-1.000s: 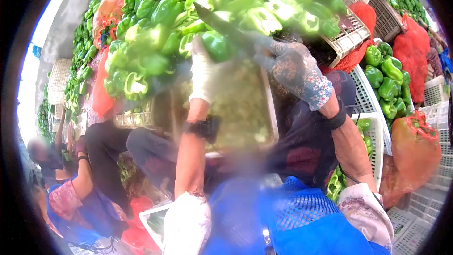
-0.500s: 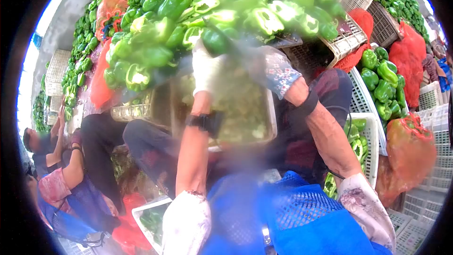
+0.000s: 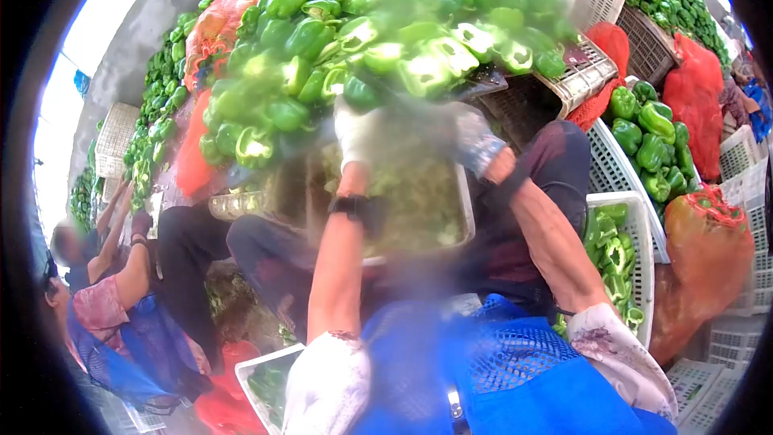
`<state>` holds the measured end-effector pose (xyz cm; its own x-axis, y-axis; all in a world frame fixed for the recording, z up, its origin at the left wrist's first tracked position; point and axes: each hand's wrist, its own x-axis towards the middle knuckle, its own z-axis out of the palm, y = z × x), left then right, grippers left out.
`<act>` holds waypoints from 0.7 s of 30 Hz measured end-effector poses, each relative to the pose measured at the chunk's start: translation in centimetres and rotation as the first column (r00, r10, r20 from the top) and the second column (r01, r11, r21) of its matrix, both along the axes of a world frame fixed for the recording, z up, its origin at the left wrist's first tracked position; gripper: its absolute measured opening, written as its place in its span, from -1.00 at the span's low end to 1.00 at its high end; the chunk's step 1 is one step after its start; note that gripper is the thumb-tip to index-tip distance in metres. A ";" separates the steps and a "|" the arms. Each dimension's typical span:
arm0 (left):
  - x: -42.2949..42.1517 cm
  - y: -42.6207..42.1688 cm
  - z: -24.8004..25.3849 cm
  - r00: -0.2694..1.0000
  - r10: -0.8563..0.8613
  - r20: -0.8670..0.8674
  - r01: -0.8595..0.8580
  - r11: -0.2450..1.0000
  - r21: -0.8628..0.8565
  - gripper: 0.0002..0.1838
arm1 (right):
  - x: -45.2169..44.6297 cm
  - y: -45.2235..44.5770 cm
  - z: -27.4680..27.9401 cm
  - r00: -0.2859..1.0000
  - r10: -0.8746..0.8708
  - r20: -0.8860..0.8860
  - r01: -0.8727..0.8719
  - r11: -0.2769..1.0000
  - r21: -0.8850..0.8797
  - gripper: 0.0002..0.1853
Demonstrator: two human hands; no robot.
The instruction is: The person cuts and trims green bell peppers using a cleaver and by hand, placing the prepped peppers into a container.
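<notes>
My left hand [image 3: 353, 133], in a white glove, is closed around a dark green bell pepper [image 3: 363, 93] at the front edge of a large pepper heap [image 3: 310, 36]. My right hand [image 3: 477, 138], in a patterned glove and cuff, is level with it to the right. A blurred patch on the lens covers its fingers, so I cannot tell what it holds. Cut pepper halves with pale insides, such as one pepper half [image 3: 427, 72], lie just beyond both hands. Below the hands, between my knees, is a crate [image 3: 465, 213] of pale green pieces, partly blurred.
On my right are a white crate of cut peppers [image 3: 642, 274], whole green peppers [image 3: 654, 141] and red mesh sacks [image 3: 699, 105]. More crates [image 3: 600, 72] stand behind. At left a co-worker [image 3: 121, 298] sits near another pepper pile [image 3: 157, 72]. A white-rimmed bin [image 3: 250, 366] stands by my left sleeve.
The view has turned slightly, moving the left-hand side of the scene rightward. Both my hands sit slightly lower in view. My left hand still holds the pepper.
</notes>
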<state>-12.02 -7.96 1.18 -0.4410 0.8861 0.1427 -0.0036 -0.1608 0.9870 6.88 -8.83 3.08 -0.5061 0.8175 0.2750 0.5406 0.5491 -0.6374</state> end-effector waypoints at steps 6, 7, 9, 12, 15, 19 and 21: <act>1.5 -0.7 -0.1 0.992 -0.071 0.101 0.075 0.997 -0.030 -0.07 | 3.9 -1.6 2.7 0.936 -0.351 0.024 0.324 0.886 0.330 -0.71; 1.5 0.1 -1.0 0.997 -0.074 0.025 0.074 0.997 -0.014 -0.06 | 4.2 -1.3 1.9 0.931 -0.364 0.026 0.334 0.878 0.343 -0.69; 2.0 1.0 -1.3 0.996 -0.055 -0.067 0.049 0.995 -0.090 -0.03 | 4.4 -0.7 -1.5 0.921 -0.388 0.023 0.352 0.858 0.374 -0.63; 0.3 4.9 -6.3 0.974 -0.005 -0.228 -0.006 0.999 -0.046 0.04 | 3.8 -0.2 -1.3 0.915 -0.399 0.060 0.363 0.879 0.308 -0.58; 2.7 2.1 -1.5 0.994 -0.059 0.094 0.059 0.998 0.002 0.03 | 4.6 -0.4 -0.4 0.945 -0.307 0.115 0.261 0.918 0.300 -0.51; 3.5 1.6 -0.9 0.963 -0.016 0.269 -0.013 0.994 0.105 0.00 | 4.4 0.5 -5.1 0.977 -0.193 0.086 0.142 0.902 0.408 -0.47; 2.7 2.1 -1.4 0.965 0.084 0.247 -0.110 0.989 0.096 0.00 | 3.7 0.1 -6.4 0.940 -0.016 -0.341 0.072 0.985 0.154 -0.45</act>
